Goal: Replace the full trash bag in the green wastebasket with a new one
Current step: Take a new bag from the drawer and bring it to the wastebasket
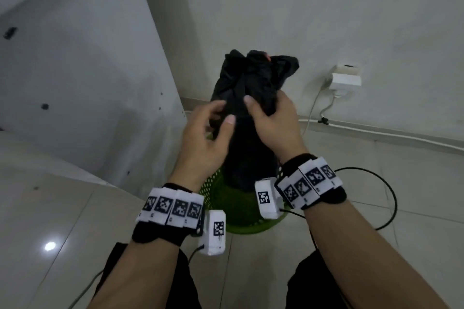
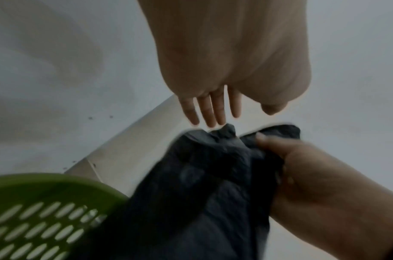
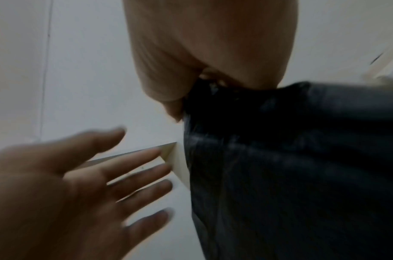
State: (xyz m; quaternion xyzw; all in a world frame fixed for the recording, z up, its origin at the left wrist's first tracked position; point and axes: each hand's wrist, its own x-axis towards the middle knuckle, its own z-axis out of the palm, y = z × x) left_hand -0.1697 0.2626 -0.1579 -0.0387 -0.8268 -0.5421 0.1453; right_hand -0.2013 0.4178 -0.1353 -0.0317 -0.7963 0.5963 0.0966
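Note:
A full black trash bag (image 1: 251,98) rises out of the green perforated wastebasket (image 1: 216,195) on the floor, its top bunched together. My right hand (image 1: 271,113) grips the gathered neck of the black trash bag (image 3: 280,158), fingers curled round the plastic. My left hand (image 1: 213,130) is just left of the bag with fingers straight and spread, holding nothing; in the left wrist view my left hand (image 2: 213,109) hovers above the bag (image 2: 202,176) beside the wastebasket rim (image 2: 57,186). The bag's lower part is hidden inside the basket.
A white wall runs behind the basket, and a white panel (image 1: 88,70) with small holes stands at the left. A white plug adapter (image 1: 345,78) sits on the wall at right with a white cord. A black cable (image 1: 386,198) loops over the tiled floor.

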